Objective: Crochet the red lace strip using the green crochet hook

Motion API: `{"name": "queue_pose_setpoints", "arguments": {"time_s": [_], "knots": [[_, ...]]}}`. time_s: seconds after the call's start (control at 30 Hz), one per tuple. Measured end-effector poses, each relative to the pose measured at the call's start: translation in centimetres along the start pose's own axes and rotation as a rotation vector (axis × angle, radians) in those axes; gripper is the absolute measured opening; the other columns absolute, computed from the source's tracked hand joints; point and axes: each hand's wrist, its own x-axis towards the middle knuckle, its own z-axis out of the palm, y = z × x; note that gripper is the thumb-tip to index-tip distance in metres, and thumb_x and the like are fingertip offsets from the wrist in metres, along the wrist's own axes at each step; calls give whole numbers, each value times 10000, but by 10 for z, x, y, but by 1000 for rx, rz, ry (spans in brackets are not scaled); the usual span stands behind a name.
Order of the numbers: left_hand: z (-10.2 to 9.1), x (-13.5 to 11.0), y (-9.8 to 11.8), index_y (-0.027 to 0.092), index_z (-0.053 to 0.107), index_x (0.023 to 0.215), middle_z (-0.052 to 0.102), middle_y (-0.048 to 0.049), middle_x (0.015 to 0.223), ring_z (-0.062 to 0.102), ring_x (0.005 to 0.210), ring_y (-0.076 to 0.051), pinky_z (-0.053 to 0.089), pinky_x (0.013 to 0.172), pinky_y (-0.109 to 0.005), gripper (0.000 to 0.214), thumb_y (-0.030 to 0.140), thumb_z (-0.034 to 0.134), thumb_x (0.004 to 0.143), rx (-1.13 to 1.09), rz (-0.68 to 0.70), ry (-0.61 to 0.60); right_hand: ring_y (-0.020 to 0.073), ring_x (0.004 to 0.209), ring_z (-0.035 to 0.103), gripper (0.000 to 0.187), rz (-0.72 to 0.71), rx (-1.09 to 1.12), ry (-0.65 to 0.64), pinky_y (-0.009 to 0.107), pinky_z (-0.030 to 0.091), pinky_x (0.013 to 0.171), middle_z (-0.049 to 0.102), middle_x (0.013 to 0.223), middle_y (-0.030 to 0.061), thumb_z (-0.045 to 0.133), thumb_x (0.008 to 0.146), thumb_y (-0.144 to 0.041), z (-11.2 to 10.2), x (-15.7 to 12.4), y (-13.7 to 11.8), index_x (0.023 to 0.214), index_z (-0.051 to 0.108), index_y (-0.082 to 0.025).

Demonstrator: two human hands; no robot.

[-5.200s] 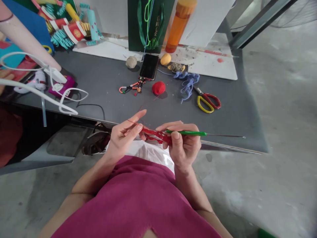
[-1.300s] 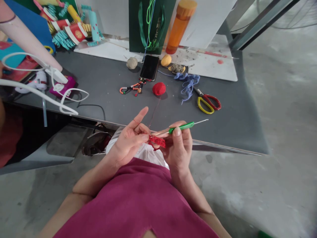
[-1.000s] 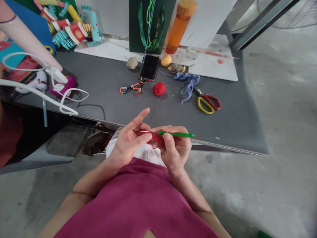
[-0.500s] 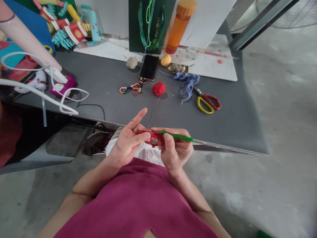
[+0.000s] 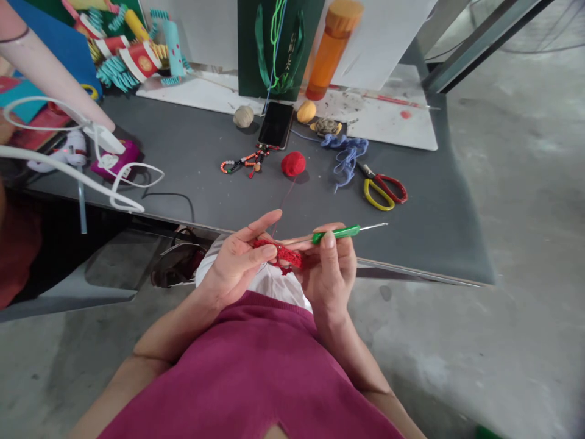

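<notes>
My left hand [image 5: 240,256] pinches a small piece of red crochet work [image 5: 280,252] just in front of my waist, its index finger stretched out with the thin red thread over it. My right hand [image 5: 329,268] is closed round a green-handled crochet hook [image 5: 336,233], whose metal end points right and slightly up. The thread runs up to a red yarn ball [image 5: 293,163] lying on the grey table [image 5: 210,183].
On the table lie red-and-yellow scissors [image 5: 381,187], blue yarn [image 5: 347,151], a phone [image 5: 276,124], a bead string [image 5: 241,161], small yarn balls, a green bag [image 5: 274,46] and an orange bottle [image 5: 332,46]. White cables [image 5: 91,177] and another person's arm [image 5: 46,70] are at the left.
My right hand has tilted the green hook so its tail points up to the right instead of lying level. My left index finger has dropped a little. The red piece stays between both hands.
</notes>
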Motion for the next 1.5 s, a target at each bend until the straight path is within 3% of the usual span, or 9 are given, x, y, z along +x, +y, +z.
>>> {"name": "queue_pose_setpoints", "arguments": {"time_s": [0.17,0.3,0.4,0.5,0.63,0.87,1.07,1.37,1.5], "knots": [[2,-2,-2,316,836,1174,697,49,766,665,710,-95,547,746,-256,479,223,967,723,65,75,14,97,328,536,279,36,29,-24,199,410,297,795,700,-65,761,908,-549,7,1,3,912,639,-299],[-1,-3,1,275,827,1196,731,10,884,681,815,-123,563,817,-276,467,323,954,749,100,108,41,105,351,584,196,-9,40,3,187,360,270,807,718,-58,734,945,-488,11,1,4,922,670,-304],[-1,-2,3,272,832,1176,729,14,860,672,803,-117,563,796,-259,447,311,954,748,152,152,85,126,417,657,136,-65,-51,6,204,422,300,834,775,-35,702,981,-434,8,-1,2,951,689,-302],[1,-1,1,284,842,1147,730,36,809,667,772,-97,561,777,-227,460,240,975,710,171,198,142,163,585,762,57,-311,-249,-50,284,604,476,871,931,-1,693,994,-313,2,-3,2,1026,740,-314],[3,0,-1,271,836,1151,709,64,726,644,695,-66,546,738,-202,474,224,983,703,82,134,114,198,850,821,260,-659,-498,-90,352,664,704,866,1064,6,741,940,-179,-1,-4,7,1126,784,-356],[-1,2,1,255,819,1207,656,89,688,613,682,-57,522,783,-226,560,174,979,677,-28,-40,106,163,612,746,69,-287,-271,119,286,588,502,844,855,2,723,982,-336,10,-10,8,965,756,-278],[-4,3,5,258,811,1200,691,71,697,654,685,-100,532,757,-265,522,140,934,706,-10,-46,62,113,326,557,143,-236,-265,158,231,464,316,797,699,-46,667,1015,-444,7,-10,5,987,661,-304],[-10,3,8,268,846,1139,814,0,901,757,950,-180,546,943,-342,429,188,901,721,-51,-205,-102,183,484,716,153,-120,-152,40,286,571,418,751,639,-49,587,1054,-476,0,-5,4,1015,613,-330],[-9,3,8,266,853,1130,786,3,892,757,997,-199,526,1014,-379,424,173,895,719,-30,-183,-82,191,557,754,154,-118,-151,60,305,620,484,718,646,-51,616,1040,-474,0,-5,4,1000,632,-326]]}}
